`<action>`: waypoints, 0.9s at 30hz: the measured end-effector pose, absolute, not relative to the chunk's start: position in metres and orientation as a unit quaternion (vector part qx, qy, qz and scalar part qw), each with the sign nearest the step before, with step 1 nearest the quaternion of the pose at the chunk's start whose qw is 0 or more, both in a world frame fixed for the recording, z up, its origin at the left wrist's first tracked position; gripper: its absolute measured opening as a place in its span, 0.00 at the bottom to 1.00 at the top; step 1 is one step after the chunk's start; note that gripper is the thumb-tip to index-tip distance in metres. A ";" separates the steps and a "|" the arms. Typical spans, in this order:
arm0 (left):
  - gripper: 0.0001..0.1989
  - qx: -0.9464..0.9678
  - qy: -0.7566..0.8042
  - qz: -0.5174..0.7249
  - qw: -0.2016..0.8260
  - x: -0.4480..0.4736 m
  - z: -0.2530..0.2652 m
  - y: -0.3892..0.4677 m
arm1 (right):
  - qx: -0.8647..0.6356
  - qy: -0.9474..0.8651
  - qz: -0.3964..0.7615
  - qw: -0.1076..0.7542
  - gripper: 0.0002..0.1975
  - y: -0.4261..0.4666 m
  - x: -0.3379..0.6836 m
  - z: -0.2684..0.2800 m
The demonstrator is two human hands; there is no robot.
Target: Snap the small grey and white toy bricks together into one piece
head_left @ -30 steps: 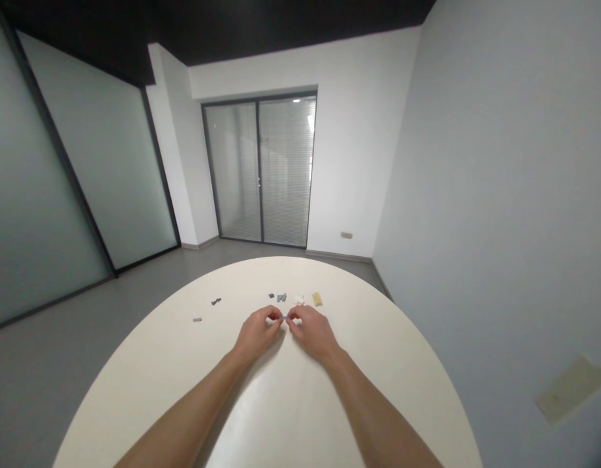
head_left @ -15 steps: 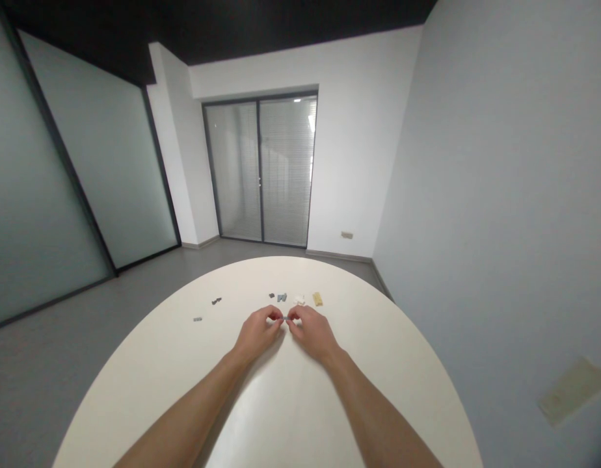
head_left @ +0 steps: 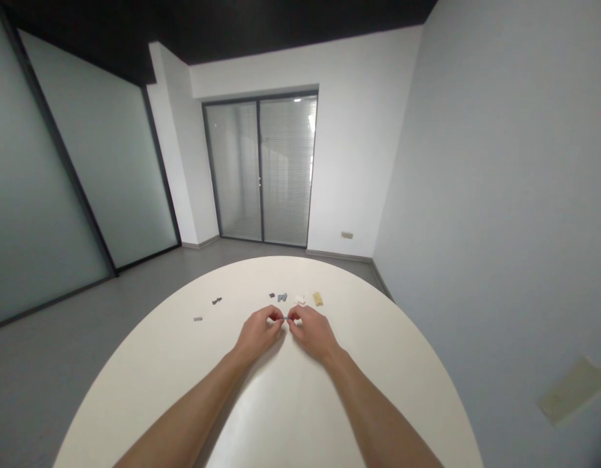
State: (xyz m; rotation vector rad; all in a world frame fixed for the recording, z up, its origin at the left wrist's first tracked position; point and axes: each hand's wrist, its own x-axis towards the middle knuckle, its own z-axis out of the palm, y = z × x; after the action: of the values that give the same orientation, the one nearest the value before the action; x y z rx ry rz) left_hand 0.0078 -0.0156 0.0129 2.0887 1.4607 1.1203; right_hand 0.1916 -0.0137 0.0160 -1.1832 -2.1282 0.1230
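Two hands on my feed, meeting over the middle of a round white table [head_left: 281, 416].

Item 1: left hand [head_left: 258, 334]. Fingers curled in, thumb and forefinger pinched shut on one end of a small grey piece [head_left: 285, 318]. Wrist low, close to the tabletop; I cannot tell whether it rests on it.

Item 2: right hand [head_left: 311, 332]. Same posture mirrored, fingertips closed on the other end of the small grey piece. The two hands nearly touch at the fingertips.

Item 3: small grey piece. Held between both pinches, just above the table surface, in the gap between the two thumbs. Too small for me to make out its shape beyond a short thin bar.

Item 4: loose pieces on the far side of the table, beyond the hands. A dark grey pair [head_left: 278, 297] just past the left fingertips; a white piece [head_left: 299, 299] beside it to the right; a tan piece [head_left: 317, 298] next along, near the white one.

Item 5: further loose pieces, well apart to the left. A dark piece [head_left: 216, 301] and a small grey bit [head_left: 198, 319], each lying alone.

Item 6: surroundings. Grey floor [head_left: 61, 338], frosted glass partitions [head_left: 61, 195] on the left, a glazed door with blinds [head_left: 261, 172] straight ahead, plain wall [head_left: 500, 195] on the right.
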 end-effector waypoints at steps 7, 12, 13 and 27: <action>0.06 0.735 0.516 0.402 0.179 0.008 0.012 -0.014 | -0.459 -0.816 0.046 0.348 0.04 -0.015 0.191 0.017; 0.07 0.738 0.514 0.400 0.174 0.008 0.012 -0.015 | -0.457 -0.817 0.046 0.348 0.06 -0.014 0.191 0.017; 0.07 0.739 0.514 0.400 0.174 0.008 0.011 -0.015 | -0.457 -0.817 0.047 0.348 0.06 -0.014 0.191 0.017; 0.08 0.740 0.507 0.405 0.179 0.007 0.010 -0.012 | -0.461 -0.816 0.044 0.346 0.08 -0.014 0.191 0.017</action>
State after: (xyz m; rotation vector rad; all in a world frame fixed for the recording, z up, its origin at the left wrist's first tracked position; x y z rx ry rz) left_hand 0.0073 -0.0122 0.0095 2.0915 1.4332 1.1455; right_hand 0.1908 -0.0141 0.0170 -1.1953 -2.1172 0.1153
